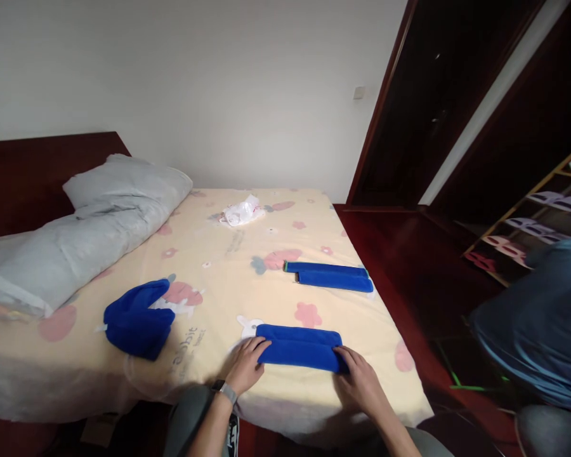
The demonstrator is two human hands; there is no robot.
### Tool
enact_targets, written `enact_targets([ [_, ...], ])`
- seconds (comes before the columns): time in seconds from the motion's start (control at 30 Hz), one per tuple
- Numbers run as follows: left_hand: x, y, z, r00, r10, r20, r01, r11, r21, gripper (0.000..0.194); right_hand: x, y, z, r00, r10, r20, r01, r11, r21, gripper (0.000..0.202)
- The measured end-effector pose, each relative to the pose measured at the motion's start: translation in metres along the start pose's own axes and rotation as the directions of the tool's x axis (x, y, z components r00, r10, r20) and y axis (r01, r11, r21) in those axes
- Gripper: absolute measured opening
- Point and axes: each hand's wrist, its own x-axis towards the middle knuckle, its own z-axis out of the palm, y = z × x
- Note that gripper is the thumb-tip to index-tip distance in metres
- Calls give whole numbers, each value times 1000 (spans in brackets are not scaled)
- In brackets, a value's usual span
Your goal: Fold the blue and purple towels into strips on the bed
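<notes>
A folded blue cloth (299, 348) lies as a flat rectangle near the bed's front edge. My left hand (248, 365) grips its left end, fingers bent over the edge. At the opposite end, the fingers of my right hand (360, 379) close on the lower right corner. Farther back toward the right edge of the bed lie folded blue cloth strips (334, 278), partly overlapping. To the left rests a crumpled blue cloth (140, 319) with a small white tag. The undersides of the held cloth and my thumbs are hidden.
A patterned sheet covers the bed (209, 279). Grey bedding (109, 222) is heaped at the left, and a white plastic bag (242, 211) sits toward the back. On the right are a slipper rack (528, 219) and a blue fabric-covered object (542, 324).
</notes>
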Motion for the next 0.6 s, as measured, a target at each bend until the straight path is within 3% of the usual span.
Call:
enact_targets([
  [0.13,11,-14,-8,999,-52,5,52,983,-178,68,7,5,0,994,100,38,-103,992,78,52],
  [0.3,20,-23,-9,981,-195,3,182,907,-380,42,21,16,-5,950,294,102,-311,897,315,47],
  [0.47,35,-28,-4,968,-227,-108,182,929,-322,33,39,20,-5,926,340,166,-378,849,369,45],
  [0.6,53,-32,-5,961,-231,-155,200,961,-192,32,48,14,-7,925,359,128,-381,883,273,53],
])
